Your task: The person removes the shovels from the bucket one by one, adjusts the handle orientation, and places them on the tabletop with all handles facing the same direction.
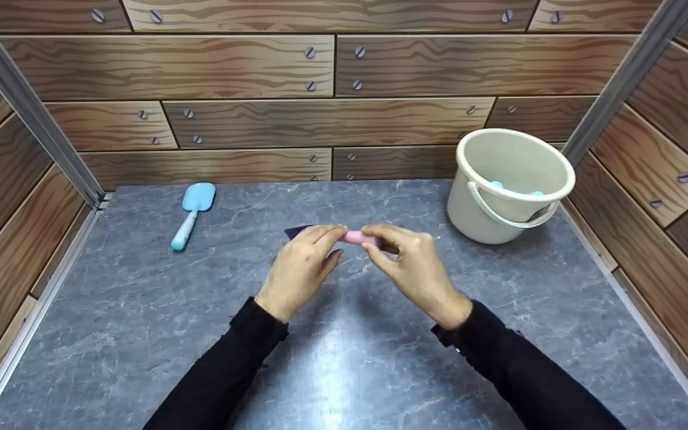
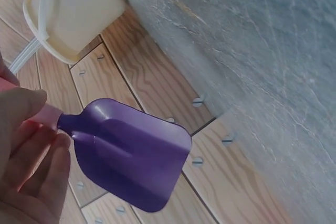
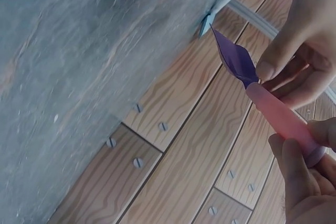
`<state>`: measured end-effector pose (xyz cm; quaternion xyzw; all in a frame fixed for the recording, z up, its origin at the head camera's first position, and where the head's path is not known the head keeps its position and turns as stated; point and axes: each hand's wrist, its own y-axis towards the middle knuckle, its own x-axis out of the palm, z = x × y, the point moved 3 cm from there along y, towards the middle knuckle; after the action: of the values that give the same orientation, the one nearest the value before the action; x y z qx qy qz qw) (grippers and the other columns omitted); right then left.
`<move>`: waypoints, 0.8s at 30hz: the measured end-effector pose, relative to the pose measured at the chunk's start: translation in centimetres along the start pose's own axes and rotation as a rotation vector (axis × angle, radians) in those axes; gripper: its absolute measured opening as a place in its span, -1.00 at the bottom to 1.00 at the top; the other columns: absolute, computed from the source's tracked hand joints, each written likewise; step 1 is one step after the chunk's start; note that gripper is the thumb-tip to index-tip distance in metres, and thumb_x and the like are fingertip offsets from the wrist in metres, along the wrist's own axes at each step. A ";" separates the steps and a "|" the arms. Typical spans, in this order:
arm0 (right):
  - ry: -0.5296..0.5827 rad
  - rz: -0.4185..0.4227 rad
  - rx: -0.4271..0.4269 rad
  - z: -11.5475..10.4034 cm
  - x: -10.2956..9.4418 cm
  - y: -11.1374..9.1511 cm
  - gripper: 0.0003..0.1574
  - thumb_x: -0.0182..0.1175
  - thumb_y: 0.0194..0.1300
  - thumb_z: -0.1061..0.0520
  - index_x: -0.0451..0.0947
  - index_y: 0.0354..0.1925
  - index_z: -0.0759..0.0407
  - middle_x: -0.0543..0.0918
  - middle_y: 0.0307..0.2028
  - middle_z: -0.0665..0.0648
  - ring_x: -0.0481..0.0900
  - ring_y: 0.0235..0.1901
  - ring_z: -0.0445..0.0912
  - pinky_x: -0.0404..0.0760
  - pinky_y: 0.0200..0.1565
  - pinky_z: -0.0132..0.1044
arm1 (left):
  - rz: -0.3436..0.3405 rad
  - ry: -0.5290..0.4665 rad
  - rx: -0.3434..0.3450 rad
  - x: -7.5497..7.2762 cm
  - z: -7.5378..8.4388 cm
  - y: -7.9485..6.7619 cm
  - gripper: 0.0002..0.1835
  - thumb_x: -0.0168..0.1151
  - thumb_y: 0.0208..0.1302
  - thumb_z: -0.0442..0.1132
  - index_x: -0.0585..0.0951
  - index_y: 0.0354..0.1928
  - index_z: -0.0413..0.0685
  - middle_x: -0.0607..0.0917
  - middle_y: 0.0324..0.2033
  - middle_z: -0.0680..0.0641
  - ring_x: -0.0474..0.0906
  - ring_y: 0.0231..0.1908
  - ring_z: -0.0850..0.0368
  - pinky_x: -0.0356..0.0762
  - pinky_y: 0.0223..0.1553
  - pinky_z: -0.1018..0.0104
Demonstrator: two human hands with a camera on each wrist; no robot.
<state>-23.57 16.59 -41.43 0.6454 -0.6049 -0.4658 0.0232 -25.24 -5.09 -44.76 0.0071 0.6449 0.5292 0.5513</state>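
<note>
A toy shovel with a pink handle (image 1: 355,237) and a purple blade (image 2: 136,153) is held up between both hands, lying crosswise in the head view. My right hand (image 1: 412,257) grips the end of the pink handle between thumb and fingers. Around the handle near the blade's neck, the thumb and fingers of my left hand (image 1: 302,263) pinch it. Most of the blade is hidden behind the left hand in the head view, but the left wrist view shows its whole face.
A cream bucket (image 1: 481,209) stands at the back right, its handle folded down, with light-blue things partly visible inside. A light-blue toy shovel (image 1: 199,197) lies on the grey marbled tabletop (image 1: 141,310) at the back left. Wood-patterned walls (image 1: 248,65) enclose the back and sides.
</note>
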 end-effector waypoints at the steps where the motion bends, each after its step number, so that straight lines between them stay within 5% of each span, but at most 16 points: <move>1: 0.010 -0.006 0.000 -0.1 0.1 -0.1 -0.70 0.54 0.52 0.35 0.87 0.17 0.36 0.96 0.09 0.34 1.00 0.01 0.13 0.96 0.14 -0.28 | 0.015 0.000 0.004 0.0 0.0 0.0 -0.56 0.65 0.45 -0.36 0.82 0.32 -0.19 0.94 0.19 -0.16 0.89 0.23 -0.11 0.88 0.40 0.08; 10: 0.074 -0.034 0.049 -0.1 1.3 -0.7 -0.73 0.56 0.55 0.28 0.89 0.15 0.33 0.97 0.08 0.29 1.00 0.01 0.10 0.95 0.14 -0.31 | 0.038 0.011 0.049 0.3 -0.3 -0.1 -0.87 0.57 0.56 -0.31 0.83 0.04 -0.12 0.93 -0.11 -0.05 0.89 -0.04 -0.01 0.94 0.11 0.21; 18: 0.072 -0.053 0.072 0.4 1.4 -0.9 -0.64 0.57 0.56 0.19 0.88 0.21 0.33 0.96 0.10 0.31 1.00 0.06 0.11 0.95 0.16 -0.30 | -0.017 0.108 0.158 0.0 -0.5 0.2 -0.89 0.52 0.62 -0.31 0.82 0.06 -0.14 0.93 -0.13 -0.05 0.89 -0.09 0.00 0.94 0.06 0.24; 24: 0.021 -0.148 0.018 0.6 1.2 -0.7 -0.59 0.52 0.62 0.15 0.84 0.29 0.33 0.93 0.20 0.35 0.98 0.16 0.16 0.95 0.23 -0.18 | -0.046 0.207 0.224 -0.3 -0.8 0.2 -0.88 0.55 0.58 -0.35 0.80 0.04 -0.12 0.94 -0.16 -0.05 0.88 -0.17 0.02 0.94 -0.01 0.28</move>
<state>-23.62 16.18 -42.87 0.6933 -0.5596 -0.4540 -0.0109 -25.82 -5.73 -44.60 -0.0008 0.7531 0.4392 0.4898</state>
